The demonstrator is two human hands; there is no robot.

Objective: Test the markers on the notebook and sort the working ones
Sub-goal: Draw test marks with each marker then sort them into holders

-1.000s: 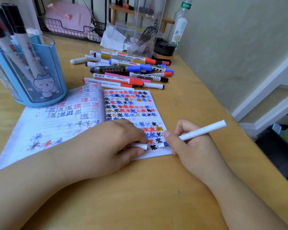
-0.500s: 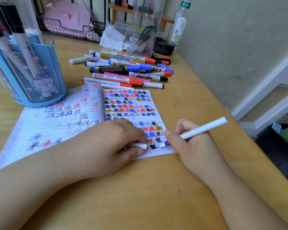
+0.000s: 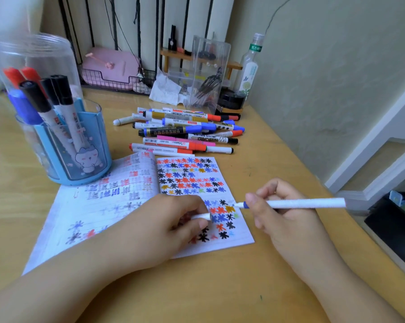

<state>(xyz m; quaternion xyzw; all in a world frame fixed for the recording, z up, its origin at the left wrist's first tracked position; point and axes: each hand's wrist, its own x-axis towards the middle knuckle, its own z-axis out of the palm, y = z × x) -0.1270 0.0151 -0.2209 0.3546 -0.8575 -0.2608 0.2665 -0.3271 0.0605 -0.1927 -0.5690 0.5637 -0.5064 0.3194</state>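
An open notebook lies on the wooden desk, its right page covered with coloured star marks. My right hand grips a thin white marker with a blue tip, held level just above the page's right edge. My left hand rests on the notebook and pinches the marker's white cap. A pile of markers lies beyond the notebook. A blue pen holder at the left holds several capped markers.
A clear organiser, a bottle, crumpled paper and a wire basket with a pink item stand at the desk's back. The wall runs along the right; the desk edge drops off at the right, by a dark bin.
My right hand has lifted the marker's tip off the page and turned the marker level. The head camera has tilted up. My left hand still holds the cap.
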